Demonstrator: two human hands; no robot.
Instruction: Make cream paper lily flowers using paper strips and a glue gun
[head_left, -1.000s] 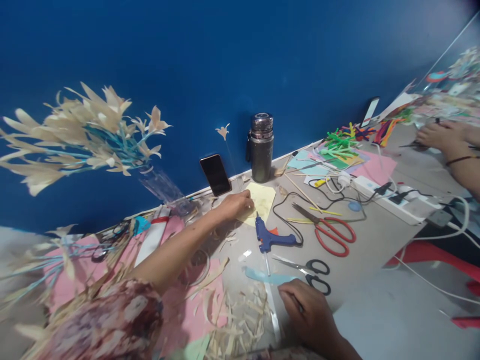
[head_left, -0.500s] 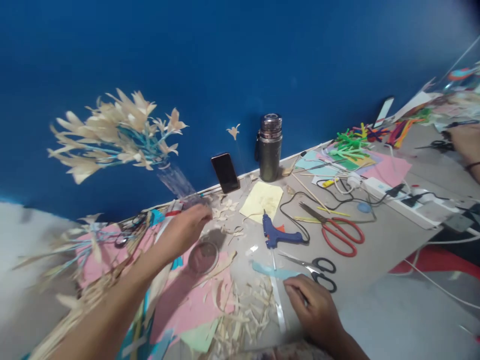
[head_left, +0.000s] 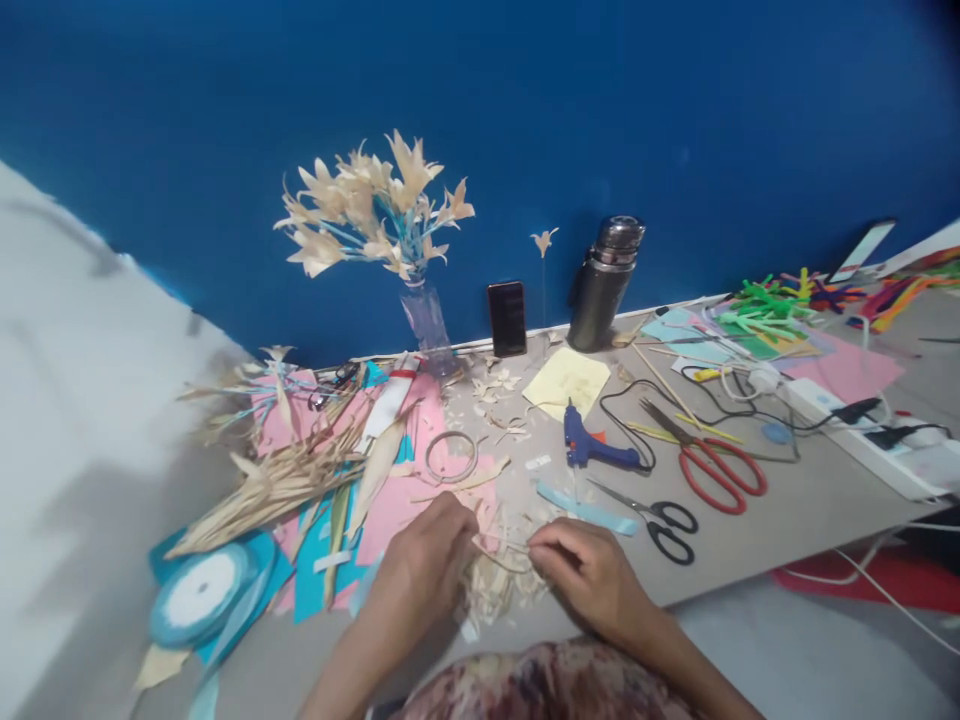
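Observation:
My left hand (head_left: pixel 431 545) is closed, its fingers curled in front of the pink paper (head_left: pixel 386 515) and the tape roll (head_left: pixel 451 457). Facing it, my right hand (head_left: pixel 592 570) pinches thumb against fingers near the light-blue ribbon strip (head_left: pixel 585 507). Thin pale strands show between the two hands, above a heap of dry husk shavings (head_left: pixel 499 590). Whether the strands are held or lie on the heap, I cannot tell. A blue glue gun (head_left: pixel 600 450) and black-handled scissors (head_left: pixel 660 525) lie beyond my right hand.
Husk flowers (head_left: pixel 375 205) stand in a clear vase (head_left: pixel 429 325) by the wall, near a phone (head_left: pixel 508 318) and flask (head_left: pixel 607 285). Red-handled scissors (head_left: pixel 716 470) and a power strip (head_left: pixel 855 440) lie right. Dry husks (head_left: pixel 277 485) and a ribbon spool (head_left: pixel 199 595) lie left.
My left hand has come back from beside the vase to just opposite my right hand. The view has turned left, bringing the ribbon spool into sight. The vase now stands more upright.

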